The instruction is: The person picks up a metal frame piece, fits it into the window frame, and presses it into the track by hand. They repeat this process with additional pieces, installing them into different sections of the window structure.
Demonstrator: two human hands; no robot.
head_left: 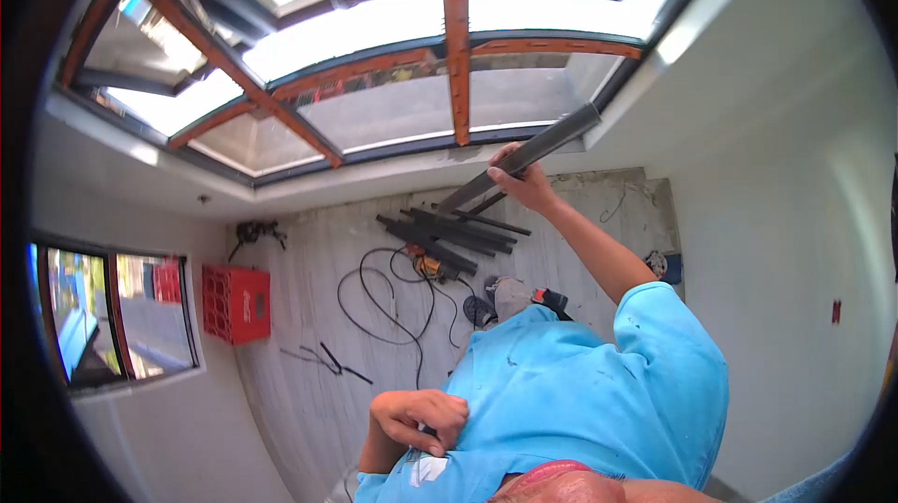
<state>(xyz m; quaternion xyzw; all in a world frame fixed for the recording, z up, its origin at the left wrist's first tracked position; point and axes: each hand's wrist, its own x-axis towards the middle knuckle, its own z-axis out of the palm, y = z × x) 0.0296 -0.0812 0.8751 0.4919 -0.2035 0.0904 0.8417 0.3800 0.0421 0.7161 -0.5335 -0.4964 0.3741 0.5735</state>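
Head view: right hand [526,183] fingers wrap the long metal bar [538,149], which slants up and away above the pile of bars [447,233] on the floor. One bar is raised; the others lie in the pile. The right arm is outstretched. Nearer than the pile, the left hand [419,419] curls against the blue shirt [580,391]; whether it holds anything I cannot tell.

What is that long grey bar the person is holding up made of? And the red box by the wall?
The long bar looks like metal, probably steel or aluminium: dull grey, straight, with hard square edges and a faint sheen. It matches the dark bars lying on the floor. The red crate looks like moulded plastic: one bright even colour, with a grid of openings in its sides.
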